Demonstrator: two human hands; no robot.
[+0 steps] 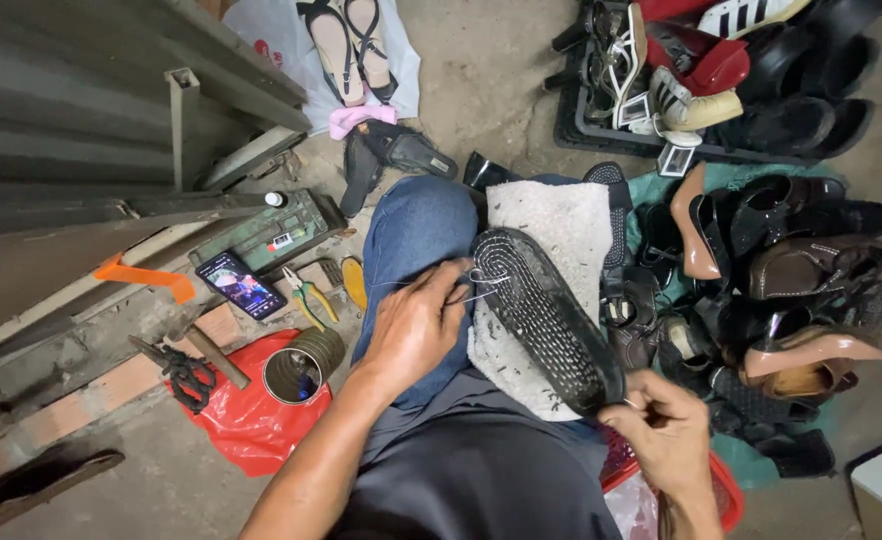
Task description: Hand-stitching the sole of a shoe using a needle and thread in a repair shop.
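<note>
The black shoe (549, 318) lay sole-up across a white fleecy cloth (561, 225) on the person's lap, the cloth apparently padding the jeans-clad knee (416, 225). The left hand (416, 325) was closed at the toe end, its fingers pinching a metal awl or needle against the sole's edge stitching; a thin thread ran from that point. The right hand (666, 430) was closed at the heel end, pinching what appeared to be thread and bracing the shoe. To the left on the floor lay pliers (308, 296), a phone (241, 284), tin cans (304, 365) and scissors (186, 375) within reach. Piled shoes (771, 270) lay to the right.
</note>
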